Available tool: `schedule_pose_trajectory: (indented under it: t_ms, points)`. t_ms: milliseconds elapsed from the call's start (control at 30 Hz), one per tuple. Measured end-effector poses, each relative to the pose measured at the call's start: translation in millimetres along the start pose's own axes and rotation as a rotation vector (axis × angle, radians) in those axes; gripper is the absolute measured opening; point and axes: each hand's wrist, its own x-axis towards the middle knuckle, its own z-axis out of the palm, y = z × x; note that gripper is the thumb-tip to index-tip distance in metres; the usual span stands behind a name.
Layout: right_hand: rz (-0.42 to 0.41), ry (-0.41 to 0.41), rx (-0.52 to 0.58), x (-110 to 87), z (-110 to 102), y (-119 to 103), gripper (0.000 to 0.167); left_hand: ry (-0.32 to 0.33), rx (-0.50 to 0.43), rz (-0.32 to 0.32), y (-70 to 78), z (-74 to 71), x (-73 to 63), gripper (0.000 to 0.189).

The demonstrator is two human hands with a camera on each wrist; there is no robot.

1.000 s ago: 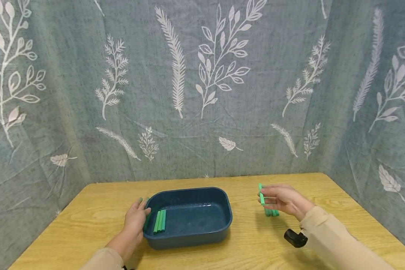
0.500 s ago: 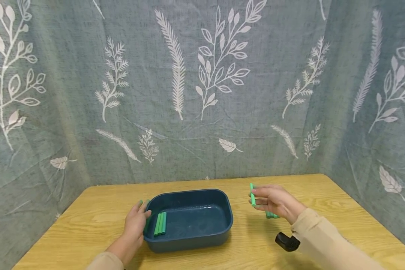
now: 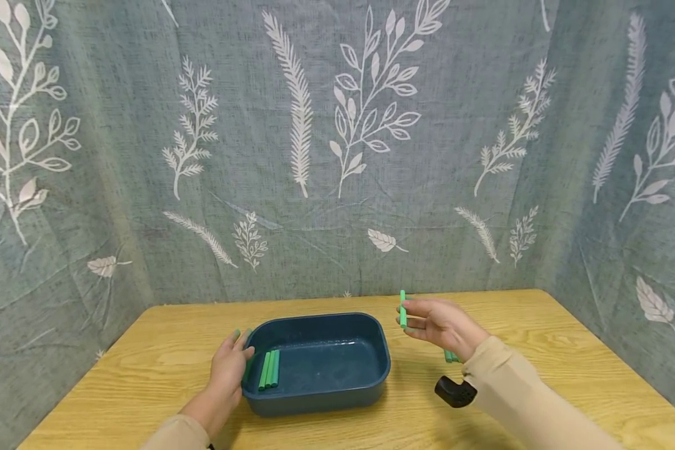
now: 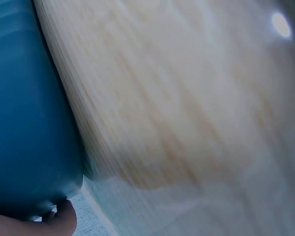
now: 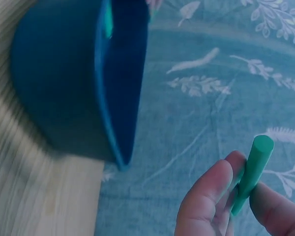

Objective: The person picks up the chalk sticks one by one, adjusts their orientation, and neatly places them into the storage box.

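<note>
While aloft near the tub (image 3: 320,403), right hand (image 3: 440,320) narrow around a green stick (image 5: 256,160).

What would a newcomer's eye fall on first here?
Probably the dark blue tub on the wooden table, with three green sticks side by side at its left end and the left hand at its left rim. Next, to the right of the tub, the right hand holds another green stick in the air. Behind everything hangs a grey-blue curtain with large white leaf patterns.
</note>
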Motion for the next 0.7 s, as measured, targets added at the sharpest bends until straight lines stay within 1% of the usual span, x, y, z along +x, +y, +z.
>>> schedule_pose_trajectory:
  t_ms: [133, 200, 300, 367, 567, 700]
  points:
    - [0.021, -0.029, 0.01, 4.2, 9.1, -4.5, 0.031, 0.001, 0.0, 0.001, 1.3, 0.7, -0.6, 0.062]
    - [0.024, -0.034, 0.012, 5.5, 13.7, -6.7, 0.028, 0.005, 0.004, 0.001, 1.4, 0.7, -1.0, 0.062]
    - [0.023, -0.031, 0.009, 9.4, 21.0, -9.1, 0.031, 0.011, 0.009, 0.002, 1.7, -1.0, -1.4, 0.061]
    - [0.026, -0.023, 0.008, 11.6, 25.6, -9.7, 0.035, 0.016, 0.013, 0.003, 1.7, -1.7, -1.2, 0.06]
    - [0.039, -0.009, -0.005, 17.4, 35.9, -7.7, 0.038, 0.018, 0.004, 0.001, 3.3, 1.8, -0.5, 0.059]
    - [0.05, -0.013, -0.041, 20.7, 43.0, -6.8, 0.043, 0.014, -0.001, 0.002, 2.2, 1.4, -1.1, 0.06]
